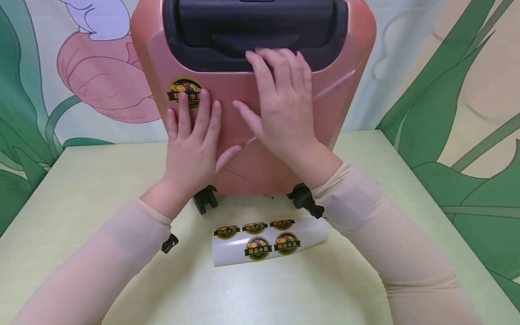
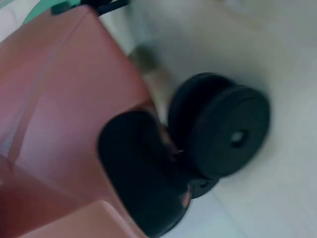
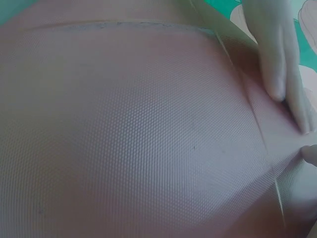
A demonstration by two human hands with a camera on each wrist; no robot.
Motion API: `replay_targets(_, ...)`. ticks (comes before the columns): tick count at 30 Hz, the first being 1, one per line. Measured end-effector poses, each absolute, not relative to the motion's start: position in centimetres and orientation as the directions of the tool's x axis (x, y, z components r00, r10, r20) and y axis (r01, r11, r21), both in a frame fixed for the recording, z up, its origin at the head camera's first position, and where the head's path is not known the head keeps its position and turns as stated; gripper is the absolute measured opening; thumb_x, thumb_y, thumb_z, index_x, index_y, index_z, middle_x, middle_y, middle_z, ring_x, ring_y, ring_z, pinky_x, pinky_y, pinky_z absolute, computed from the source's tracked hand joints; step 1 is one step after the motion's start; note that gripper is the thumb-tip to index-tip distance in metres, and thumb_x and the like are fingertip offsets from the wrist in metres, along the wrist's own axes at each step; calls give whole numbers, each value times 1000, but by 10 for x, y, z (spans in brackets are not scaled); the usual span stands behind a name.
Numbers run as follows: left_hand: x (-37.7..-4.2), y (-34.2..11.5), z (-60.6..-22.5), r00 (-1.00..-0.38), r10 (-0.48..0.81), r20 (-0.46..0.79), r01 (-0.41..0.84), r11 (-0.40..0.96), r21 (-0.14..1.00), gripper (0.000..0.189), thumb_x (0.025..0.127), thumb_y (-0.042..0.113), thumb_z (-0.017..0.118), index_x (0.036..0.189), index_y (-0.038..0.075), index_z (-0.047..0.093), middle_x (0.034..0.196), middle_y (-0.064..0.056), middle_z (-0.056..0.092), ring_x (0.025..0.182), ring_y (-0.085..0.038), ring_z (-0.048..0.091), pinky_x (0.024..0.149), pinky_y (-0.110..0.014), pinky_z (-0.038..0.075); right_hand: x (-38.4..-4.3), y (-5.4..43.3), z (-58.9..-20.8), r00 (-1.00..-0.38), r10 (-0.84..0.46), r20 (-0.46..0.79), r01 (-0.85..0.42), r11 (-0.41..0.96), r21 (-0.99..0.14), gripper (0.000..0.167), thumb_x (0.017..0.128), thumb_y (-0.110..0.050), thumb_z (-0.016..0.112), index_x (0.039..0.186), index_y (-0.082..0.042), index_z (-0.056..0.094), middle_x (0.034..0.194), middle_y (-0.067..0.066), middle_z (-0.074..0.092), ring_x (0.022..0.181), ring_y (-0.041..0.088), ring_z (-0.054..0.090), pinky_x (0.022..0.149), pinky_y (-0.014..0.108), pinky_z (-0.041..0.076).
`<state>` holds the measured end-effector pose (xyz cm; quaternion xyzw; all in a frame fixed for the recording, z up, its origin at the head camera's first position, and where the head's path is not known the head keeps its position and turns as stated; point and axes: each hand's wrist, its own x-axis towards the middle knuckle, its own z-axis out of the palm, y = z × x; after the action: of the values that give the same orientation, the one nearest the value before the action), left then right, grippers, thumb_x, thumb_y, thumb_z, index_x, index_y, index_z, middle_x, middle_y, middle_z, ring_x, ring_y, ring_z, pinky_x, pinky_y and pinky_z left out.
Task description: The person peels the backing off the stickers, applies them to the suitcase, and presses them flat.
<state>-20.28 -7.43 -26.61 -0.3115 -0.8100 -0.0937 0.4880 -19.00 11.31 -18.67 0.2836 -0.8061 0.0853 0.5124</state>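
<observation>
A pink suitcase with a black handle recess stands upright on the table. On its front, at the upper left, is a round black and gold fruit sticker. My left hand lies flat with straight fingers, the fingertips pressing on the lower part of the sticker and partly covering it. Further right, my right hand rests on the suitcase front, fingers stretched up to the lower edge of the recess. In the left wrist view a black caster wheel shows at the suitcase corner.
In front of the suitcase, a curled white sheet bearing several more round fruit stickers lies on the pale table. A wall cloth painted with large green leaves hangs behind.
</observation>
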Motion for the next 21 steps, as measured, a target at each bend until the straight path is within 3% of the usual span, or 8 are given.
replay_targets(3, -201, -76, -267, -311, 427, 849, 601, 780, -172, 80, 93, 52, 42, 151, 14, 3, 156, -7, 1, 141, -33, 3, 109, -53, 6, -189, 113, -187, -309, -368, 877, -543, 825, 155, 56, 91, -40, 52, 129, 2, 48, 125, 19, 48, 119, 34, 38, 109, 43, 15)
replay_targets(7, -203, -77, -255, -359, 266, 895, 551, 834, -27, 87, 89, 52, 49, 150, 10, 5, 153, -19, 9, 141, -32, 3, 109, -52, 3, -188, 113, -187, -312, -373, 874, -542, 825, 159, 57, 92, -40, 52, 130, 2, 47, 126, 19, 48, 120, 34, 38, 109, 44, 15)
replay_targets(10, -204, -73, -253, -387, 228, 893, 529, 848, 13, 91, 89, 52, 50, 150, 9, -2, 152, -22, 8, 141, -34, 0, 110, -52, 1, -188, 112, -187, -316, -374, 872, -549, 821, 153, 57, 91, -39, 53, 130, 2, 46, 127, 19, 47, 121, 34, 37, 109, 44, 14)
replay_targets(14, -204, -67, -261, -385, 302, 872, 536, 843, -55, 90, 90, 53, 47, 149, 13, -9, 154, -17, 4, 140, -37, 1, 109, -53, 3, -189, 114, -186, -312, -367, 876, -553, 820, 146, 57, 91, -38, 55, 130, 2, 46, 127, 19, 47, 121, 34, 37, 109, 44, 14)
replay_targets(19, -195, -63, -271, -367, 451, 814, 569, 801, -187, 76, 94, 51, 39, 149, 6, 12, 156, -10, 8, 140, -37, 5, 109, -55, 5, -191, 116, -186, -312, -360, 879, -551, 822, 142, 56, 90, -38, 55, 130, 2, 47, 126, 20, 47, 121, 34, 37, 109, 43, 14)
replay_targets(21, -193, -63, -270, -344, 465, 816, 581, 788, -204, 75, 94, 49, 42, 148, 4, 17, 155, -11, 11, 140, -35, 8, 108, -55, 6, -191, 116, -186, -313, -365, 877, -550, 823, 146, 57, 91, -39, 54, 129, 2, 47, 126, 19, 48, 120, 34, 38, 109, 43, 14)
